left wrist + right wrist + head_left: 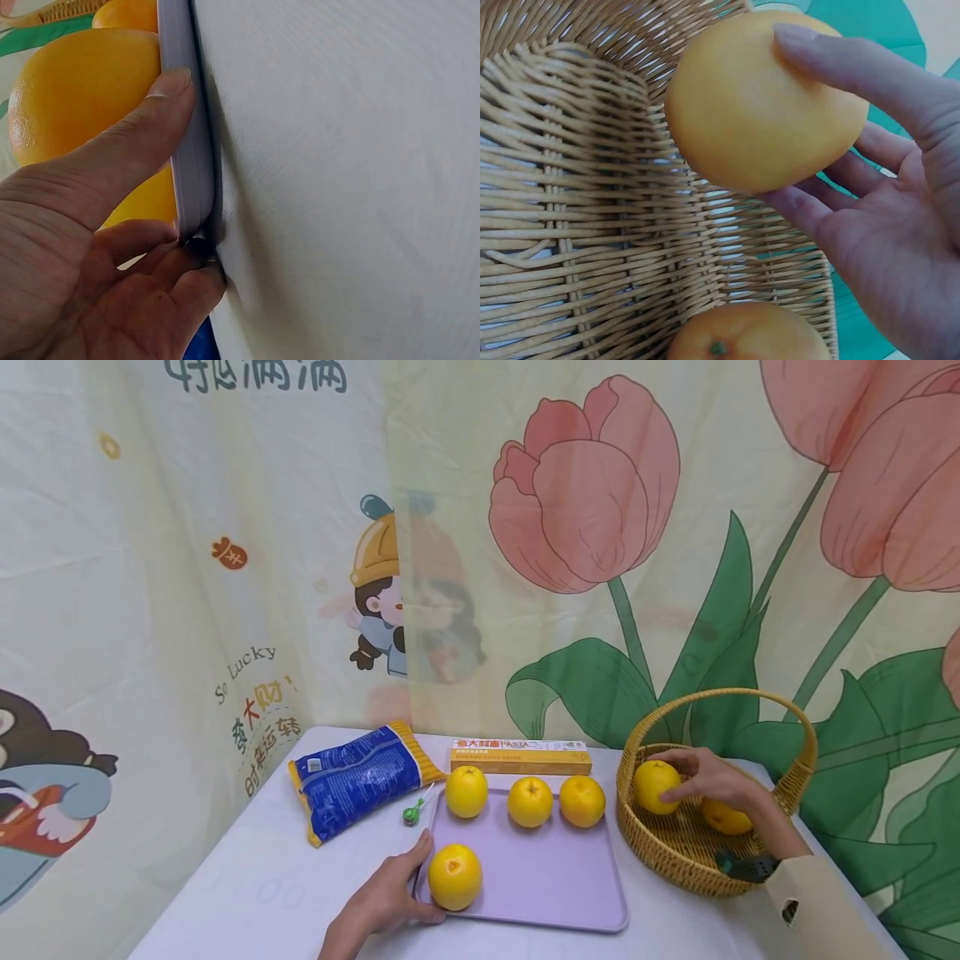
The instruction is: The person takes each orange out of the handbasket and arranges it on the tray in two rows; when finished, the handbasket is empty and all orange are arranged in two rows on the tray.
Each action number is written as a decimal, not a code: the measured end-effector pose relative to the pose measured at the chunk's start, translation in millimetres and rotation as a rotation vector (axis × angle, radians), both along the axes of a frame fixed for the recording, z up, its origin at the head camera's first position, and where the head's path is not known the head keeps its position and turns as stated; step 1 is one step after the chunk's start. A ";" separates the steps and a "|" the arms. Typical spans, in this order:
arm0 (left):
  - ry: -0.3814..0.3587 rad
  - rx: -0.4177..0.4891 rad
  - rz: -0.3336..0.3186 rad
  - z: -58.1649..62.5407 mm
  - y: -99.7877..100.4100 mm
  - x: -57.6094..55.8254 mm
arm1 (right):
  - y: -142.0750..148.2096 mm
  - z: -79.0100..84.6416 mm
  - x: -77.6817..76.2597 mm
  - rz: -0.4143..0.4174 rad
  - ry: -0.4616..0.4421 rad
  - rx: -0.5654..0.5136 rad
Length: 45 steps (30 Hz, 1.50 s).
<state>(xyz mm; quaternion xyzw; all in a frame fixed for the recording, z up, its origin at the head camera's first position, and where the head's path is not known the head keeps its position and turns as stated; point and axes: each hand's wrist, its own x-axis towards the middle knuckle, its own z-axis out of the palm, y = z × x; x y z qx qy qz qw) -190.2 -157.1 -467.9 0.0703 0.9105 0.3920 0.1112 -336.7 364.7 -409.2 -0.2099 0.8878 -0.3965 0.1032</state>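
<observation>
My right hand (711, 777) holds an orange (757, 112) inside the wicker basket (660, 852), thumb on one side and fingers on the other. A second orange (724, 816) lies in the basket beneath that hand. On the left, my left hand (390, 889) grips the front-left corner of a lilac tray (547, 877). Its thumb (142, 127) lies along the front rim, and its other fingers bend around the corner. Close to this hand, one orange (455, 877) sits on the tray. Three more oranges (529, 802) stand along the tray's back edge.
Behind the tray lies a pasta box (521, 760). A blue and yellow packet (360, 783) is at the back left, with a green-wrapped lollipop (412, 815) beside it. The basket's tall handle (720, 693) arches over the right side. A printed curtain hangs behind the table.
</observation>
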 end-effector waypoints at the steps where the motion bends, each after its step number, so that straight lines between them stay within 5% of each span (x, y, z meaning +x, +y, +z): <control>1: 0.001 0.001 -0.002 -0.2 0.0 0.1 | 1.2 0.4 1.2 0.007 0.005 -0.021; 14: -0.006 -0.001 -0.006 -1.4 -0.6 -1.3 | -6.2 29.5 42.4 0.200 0.051 -0.226; 21: 0.002 -0.008 0.002 0.9 -0.9 -1.5 | -33.0 33.6 65.4 0.380 0.096 -0.321; 30: 0.001 -0.007 -0.004 -2.2 -0.6 -3.8 | -75.6 23.7 87.8 0.440 0.080 -0.349; 45: 0.003 -0.003 -0.014 -1.8 -1.4 -1.3 | -150.5 -18.3 106.0 0.385 0.134 -0.482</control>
